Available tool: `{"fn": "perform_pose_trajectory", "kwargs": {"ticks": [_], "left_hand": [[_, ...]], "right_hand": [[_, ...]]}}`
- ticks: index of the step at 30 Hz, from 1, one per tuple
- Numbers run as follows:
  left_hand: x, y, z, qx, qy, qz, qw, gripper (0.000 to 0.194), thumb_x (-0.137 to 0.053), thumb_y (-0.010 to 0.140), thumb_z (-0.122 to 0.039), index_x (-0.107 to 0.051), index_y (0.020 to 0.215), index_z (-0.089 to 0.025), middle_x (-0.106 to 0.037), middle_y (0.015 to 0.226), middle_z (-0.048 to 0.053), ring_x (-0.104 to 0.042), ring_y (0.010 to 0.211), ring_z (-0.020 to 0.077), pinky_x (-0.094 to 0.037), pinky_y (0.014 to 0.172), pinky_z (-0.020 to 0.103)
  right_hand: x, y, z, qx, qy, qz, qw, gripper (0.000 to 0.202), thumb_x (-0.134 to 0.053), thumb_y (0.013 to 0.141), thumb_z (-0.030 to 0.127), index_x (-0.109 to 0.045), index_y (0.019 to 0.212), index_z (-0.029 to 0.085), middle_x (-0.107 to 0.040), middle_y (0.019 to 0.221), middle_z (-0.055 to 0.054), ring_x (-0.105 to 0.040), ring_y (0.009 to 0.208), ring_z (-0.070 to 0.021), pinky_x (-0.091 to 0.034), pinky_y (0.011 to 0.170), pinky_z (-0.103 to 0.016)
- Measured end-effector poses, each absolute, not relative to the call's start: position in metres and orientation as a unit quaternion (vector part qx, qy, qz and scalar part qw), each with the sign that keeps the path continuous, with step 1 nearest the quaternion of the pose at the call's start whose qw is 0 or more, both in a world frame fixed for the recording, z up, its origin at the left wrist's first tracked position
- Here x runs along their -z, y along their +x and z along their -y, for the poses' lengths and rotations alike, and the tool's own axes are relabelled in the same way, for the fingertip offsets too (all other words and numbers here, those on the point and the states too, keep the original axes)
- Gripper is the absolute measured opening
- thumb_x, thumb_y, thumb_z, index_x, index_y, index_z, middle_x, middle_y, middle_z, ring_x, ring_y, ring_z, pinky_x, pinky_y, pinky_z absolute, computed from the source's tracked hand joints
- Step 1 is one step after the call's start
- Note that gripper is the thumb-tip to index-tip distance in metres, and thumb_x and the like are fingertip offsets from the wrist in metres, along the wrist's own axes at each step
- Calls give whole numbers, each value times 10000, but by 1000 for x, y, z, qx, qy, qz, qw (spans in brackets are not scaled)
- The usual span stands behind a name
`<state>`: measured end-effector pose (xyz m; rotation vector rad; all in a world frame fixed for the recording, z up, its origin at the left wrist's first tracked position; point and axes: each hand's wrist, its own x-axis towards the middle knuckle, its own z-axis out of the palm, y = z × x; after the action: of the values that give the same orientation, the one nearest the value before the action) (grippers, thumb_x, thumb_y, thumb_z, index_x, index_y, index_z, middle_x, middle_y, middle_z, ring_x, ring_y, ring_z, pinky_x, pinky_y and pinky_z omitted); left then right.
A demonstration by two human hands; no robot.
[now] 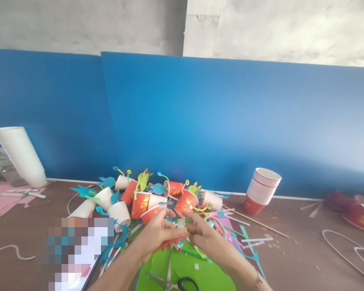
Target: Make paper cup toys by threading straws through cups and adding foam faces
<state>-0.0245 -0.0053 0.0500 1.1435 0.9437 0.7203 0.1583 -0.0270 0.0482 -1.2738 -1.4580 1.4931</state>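
My left hand [159, 234] is closed on a flat red strip [170, 241] that runs along under its fingers. Between my two hands, at the fingertips, sits a small whitish, see-through piece [181, 223], too blurred to name. My right hand [204, 236] faces it with curled fingers, the tips close together beside that piece; what they hold is hidden. Below both hands, scissors [169, 279] with a black handle lie on green paper [212, 275]. A small white square [196, 266] rests on that paper.
Behind my hands lie several red and white paper cups [141, 205] with blue and green paper cutouts. Stacked cups stand at right [262, 192] and left [21, 157]. A phone [92, 250] is at lower left. Thin sticks [261, 222] and a white cable [336, 252] lie rightward.
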Motion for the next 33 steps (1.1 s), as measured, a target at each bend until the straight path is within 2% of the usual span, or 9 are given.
{"fn": "perform_pose_trajectory", "kwargs": {"ticks": [4, 9, 12, 15, 18, 21, 27, 30, 33], "left_hand": [[-42, -23, 6, -285, 519, -458, 663, 635, -855, 562, -462, -396, 927, -220, -595, 542, -84, -489, 433, 77, -290, 405, 188], [-41, -24, 5, -263, 528, -472, 655, 607, -858, 547, -445, -475, 945, -192, -607, 581, -66, -503, 453, 86, -307, 420, 204], [-43, -24, 3, -248, 543, -476, 646, 598, -852, 523, -429, -540, 960, -166, -616, 591, -49, -504, 460, 96, -323, 431, 215], [-43, -23, 2, -226, 577, -462, 634, 473, -805, 560, -428, -627, 896, -146, -625, 587, -25, -484, 457, 98, -322, 444, 225], [-44, -22, 3, -224, 589, -466, 622, 348, -766, 597, -462, -649, 681, -145, -587, 539, -23, -446, 455, 90, -310, 460, 231], [-47, -24, 4, -250, 575, -436, 645, 334, -765, 601, -460, -648, 608, -148, -563, 519, -27, -408, 459, 81, -290, 482, 234], [-50, -29, 2, -308, 490, -374, 725, 232, -812, 517, -294, -697, 623, -122, -601, 550, -1, -432, 489, 74, -263, 510, 226], [-47, -31, 0, -331, 457, -366, 740, 235, -817, 489, -221, -715, 667, -108, -642, 621, 29, -466, 522, 83, -296, 534, 227], [-45, -32, -3, -336, 439, -353, 755, 225, -825, 511, -221, -708, 668, -109, -634, 621, 32, -475, 533, 87, -310, 542, 227]], "right_hand": [[-56, 155, 25, -656, -440, 443, 425, 654, -568, 610, 168, -530, 1263, 163, -610, 797, 9, -384, 538, -78, -253, 508, -234], [-59, 149, 27, -687, -358, 427, 466, 613, -653, 625, 209, -560, 1230, 181, -624, 774, -3, -358, 515, -71, -199, 490, -232], [-57, 147, 30, -676, -343, 450, 471, 620, -695, 651, 257, -543, 1250, 207, -658, 821, -26, -405, 532, -86, -193, 487, -234], [-60, 147, 35, -665, -330, 470, 477, 596, -703, 707, 279, -514, 1269, 222, -680, 873, -39, -492, 605, -108, -239, 505, -232], [-68, 148, 39, -649, -336, 508, 455, 565, -701, 769, 332, -488, 1278, 212, -696, 865, -41, -568, 694, -137, -352, 601, -250], [-73, 149, 41, -628, -364, 546, 418, 566, -703, 777, 413, -489, 1248, 182, -699, 803, -37, -598, 740, -164, -404, 692, -290], [-68, 149, 40, -540, -461, 615, 344, 483, -692, 770, 370, -516, 1178, 180, -658, 715, 6, -452, 553, -106, -315, 511, -233], [-67, 151, 42, -509, -469, 646, 321, 377, -636, 820, 304, -525, 1161, 189, -625, 708, 28, -374, 536, -86, -287, 487, -218], [-69, 153, 44, -480, -475, 671, 306, 274, -607, 836, 256, -570, 1102, 200, -559, 673, 52, -338, 548, -85, -272, 483, -211]]}}
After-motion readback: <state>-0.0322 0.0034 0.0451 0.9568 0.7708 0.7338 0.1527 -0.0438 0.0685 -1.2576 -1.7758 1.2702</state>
